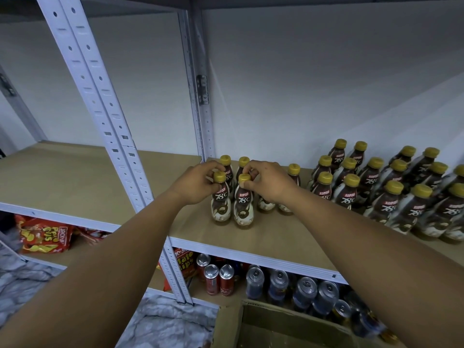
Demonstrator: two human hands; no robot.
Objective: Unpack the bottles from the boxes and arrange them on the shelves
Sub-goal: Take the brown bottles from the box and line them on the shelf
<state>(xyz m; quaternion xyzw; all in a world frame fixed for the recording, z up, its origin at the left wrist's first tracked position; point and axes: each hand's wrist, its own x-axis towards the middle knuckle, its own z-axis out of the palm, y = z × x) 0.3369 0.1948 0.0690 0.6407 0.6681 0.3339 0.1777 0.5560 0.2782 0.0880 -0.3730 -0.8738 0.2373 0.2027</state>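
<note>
A: Hands?
B: Left hand [198,183] pinched the front-left bottle [221,200] by its cap; right hand [270,183] pinched the front-right bottle [243,203] likewise. Both bottles stood upright on the shelf [251,238], directly under the fingers.
A: Why caps?
B: Probably squaring rows to match the bottle block [391,189] right of the right hand. Box [263,325] sat below the right forearm.

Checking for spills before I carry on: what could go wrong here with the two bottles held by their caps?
The left hand and right hand pinch the left front bottle and right front bottle only by their caps; either could tip on release into the back bottles. The right wrist crosses two more bottles; pulling back may knock them over.
</note>
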